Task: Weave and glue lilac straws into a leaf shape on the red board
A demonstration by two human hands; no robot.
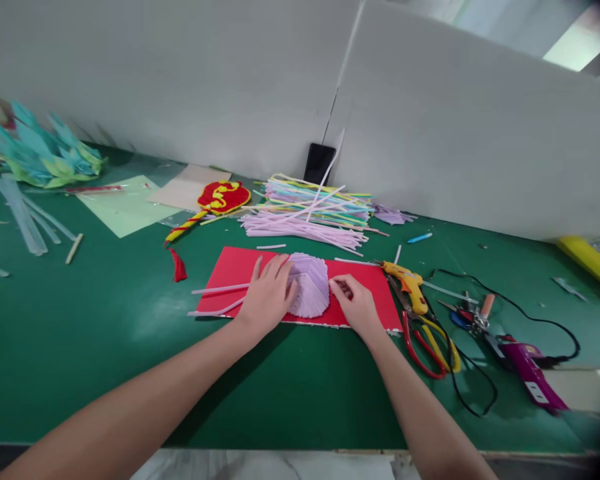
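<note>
A red sheet (235,267) lies on the green table. On it sits a fan-shaped piece built from pale purple straws (311,287). My left hand (269,295) lies flat with fingers spread on the left side of that piece, holding it down. My right hand (356,303) rests at its right edge, fingers curled in a pinch against the straws. Two loose purple straws (220,300) stick out to the left from under my left hand.
A heap of coloured straws (310,210) lies behind the sheet. To the right are a yellow glue gun (409,283), red-handled scissors (423,347), black cord and a purple tool (533,373). A red and yellow ornament (215,200) and teal paper shapes (40,150) lie left.
</note>
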